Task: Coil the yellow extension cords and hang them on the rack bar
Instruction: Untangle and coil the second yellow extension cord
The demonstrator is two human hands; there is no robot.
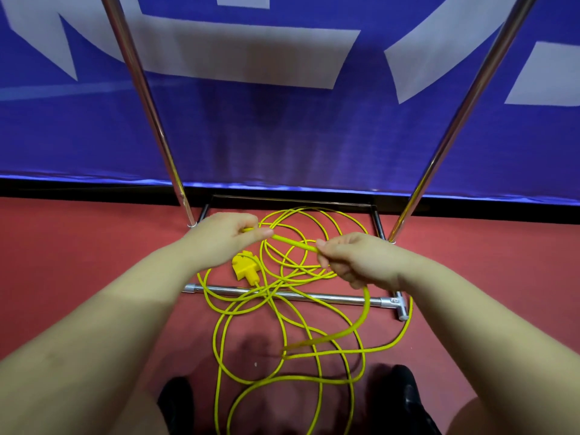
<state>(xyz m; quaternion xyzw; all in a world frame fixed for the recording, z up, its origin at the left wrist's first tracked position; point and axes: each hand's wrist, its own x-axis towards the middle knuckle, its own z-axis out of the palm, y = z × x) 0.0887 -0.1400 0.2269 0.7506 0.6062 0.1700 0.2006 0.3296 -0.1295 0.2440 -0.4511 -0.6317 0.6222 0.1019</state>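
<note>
Head view: left hand [224,235] pinching, right hand [354,262] curled around one yellow cord [293,243], taut between the fingertips; remainder sprawled below on red floor [78,262]. Feed equal loops into left fingers, avoiding twists. Count: one plug [246,266], two uprights [150,120], one base bar [314,297]. Separate cords not distinguishable.

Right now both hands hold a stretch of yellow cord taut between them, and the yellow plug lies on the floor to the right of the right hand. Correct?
Not quite. In the head view the left hand and right hand do hold the yellow cord between them, but the yellow plug lies on the red floor below the left hand, left of the right hand.
</note>
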